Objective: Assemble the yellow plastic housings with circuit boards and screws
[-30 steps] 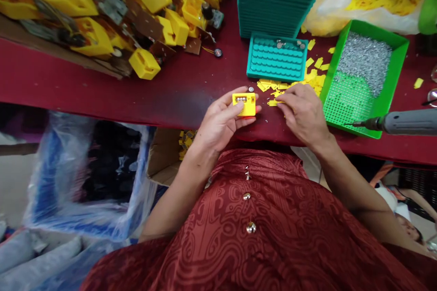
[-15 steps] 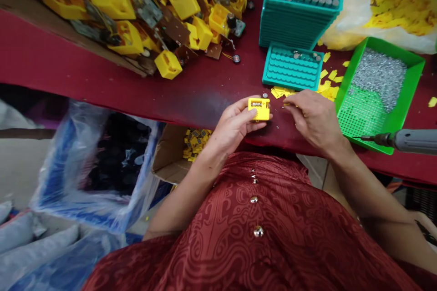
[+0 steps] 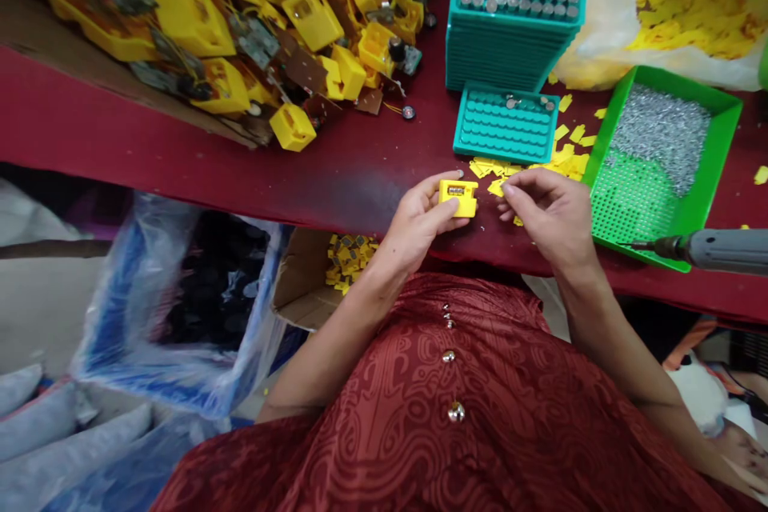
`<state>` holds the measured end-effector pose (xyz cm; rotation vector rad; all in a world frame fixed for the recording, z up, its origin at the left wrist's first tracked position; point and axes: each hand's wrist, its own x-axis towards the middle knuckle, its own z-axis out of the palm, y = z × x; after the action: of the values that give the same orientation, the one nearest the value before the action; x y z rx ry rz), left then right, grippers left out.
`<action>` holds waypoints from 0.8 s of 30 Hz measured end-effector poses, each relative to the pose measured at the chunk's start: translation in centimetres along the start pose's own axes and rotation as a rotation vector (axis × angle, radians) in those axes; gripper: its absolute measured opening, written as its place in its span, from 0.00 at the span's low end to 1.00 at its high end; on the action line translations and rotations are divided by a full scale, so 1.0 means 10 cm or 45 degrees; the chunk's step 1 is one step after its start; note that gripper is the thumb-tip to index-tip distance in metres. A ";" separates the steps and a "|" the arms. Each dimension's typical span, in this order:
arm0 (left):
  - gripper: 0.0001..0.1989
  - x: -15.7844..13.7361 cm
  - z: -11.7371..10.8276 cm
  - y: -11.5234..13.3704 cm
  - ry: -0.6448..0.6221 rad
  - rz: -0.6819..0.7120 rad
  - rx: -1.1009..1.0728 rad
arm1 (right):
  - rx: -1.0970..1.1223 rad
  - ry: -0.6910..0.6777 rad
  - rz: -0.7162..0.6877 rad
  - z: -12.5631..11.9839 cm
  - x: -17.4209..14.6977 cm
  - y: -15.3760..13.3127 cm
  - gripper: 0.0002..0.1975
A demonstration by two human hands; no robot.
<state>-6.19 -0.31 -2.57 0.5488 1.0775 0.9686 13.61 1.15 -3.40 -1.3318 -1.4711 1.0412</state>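
My left hand (image 3: pixel 423 216) grips a small yellow plastic case (image 3: pixel 458 198) over the front of the table, thumb on its face. Silvery button cells (image 3: pixel 456 190) show in the slot of that case. To its right, my right hand (image 3: pixel 549 212) is closed in a pinch on a small yellow plastic piece (image 3: pixel 498 188), partly hidden by the fingertips. Loose yellow pieces (image 3: pixel 564 164) lie just behind the right hand. A teal tray (image 3: pixel 504 124) with a few button cells in it sits beyond both hands.
Stacked teal trays (image 3: pixel 510 48) with button cells stand behind. A green basket (image 3: pixel 651 244) of small metal screws is at right, with an electric screwdriver (image 3: pixel 720 248) over its near edge. Yellow cases with wires (image 3: pixel 312 16) fill the back left. A cardboard box (image 3: pixel 306 280) stands below the table edge.
The right hand has turned, and its fingertips now show the yellow piece near the loose pile. My left hand still holds the case, almost in place. The view has shifted slightly.
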 end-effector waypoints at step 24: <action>0.20 -0.01 0.02 -0.11 -0.009 0.369 0.558 | -0.041 -0.160 0.198 0.20 0.09 -0.35 0.06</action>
<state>-5.63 -0.88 -3.30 1.0897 1.2332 0.9802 10.74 1.70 -0.49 -1.4448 -1.5002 1.2252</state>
